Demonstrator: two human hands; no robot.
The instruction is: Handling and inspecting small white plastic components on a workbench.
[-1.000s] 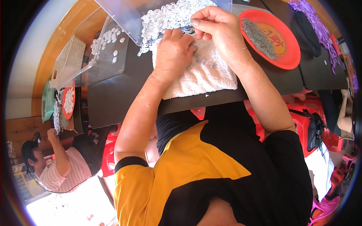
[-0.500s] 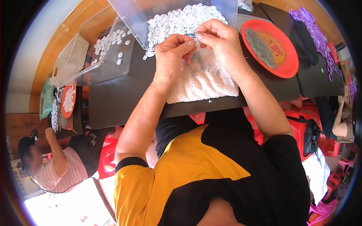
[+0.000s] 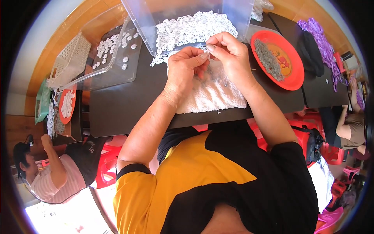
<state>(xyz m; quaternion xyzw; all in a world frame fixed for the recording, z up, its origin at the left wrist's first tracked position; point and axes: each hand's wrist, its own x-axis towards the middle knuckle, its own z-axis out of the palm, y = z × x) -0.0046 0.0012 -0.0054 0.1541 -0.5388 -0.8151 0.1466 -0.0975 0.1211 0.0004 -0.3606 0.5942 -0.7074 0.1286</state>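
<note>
My left hand (image 3: 184,70) and my right hand (image 3: 233,54) meet above a white towel (image 3: 214,97), thumbs pinched against the fingers. Something tiny sits between the fingertips, too small to make out. Just beyond the hands a clear plastic box (image 3: 143,29) lies open toward me, holding a heap of small white plastic pieces (image 3: 194,29) with holes. A few of these pieces spill out by my left hand. Small grey bits lie on the towel, partly hidden by the hands. To the right, an orange-red plate (image 3: 294,72) holds a pile of thin grey metal pins (image 3: 269,60).
Left on the dark table (image 3: 117,105) stands another clear box (image 3: 93,80) with scattered white pieces. A white basket (image 3: 72,62) is beyond it. Purple ribbon (image 3: 321,43) and a black item (image 3: 311,48) lie far right. A person (image 3: 50,167) works at the left; another sits at the right.
The whole view has shifted, so the table and its things appear slightly lower. My hands stay pinched together over the towel, with little change in their pose.
</note>
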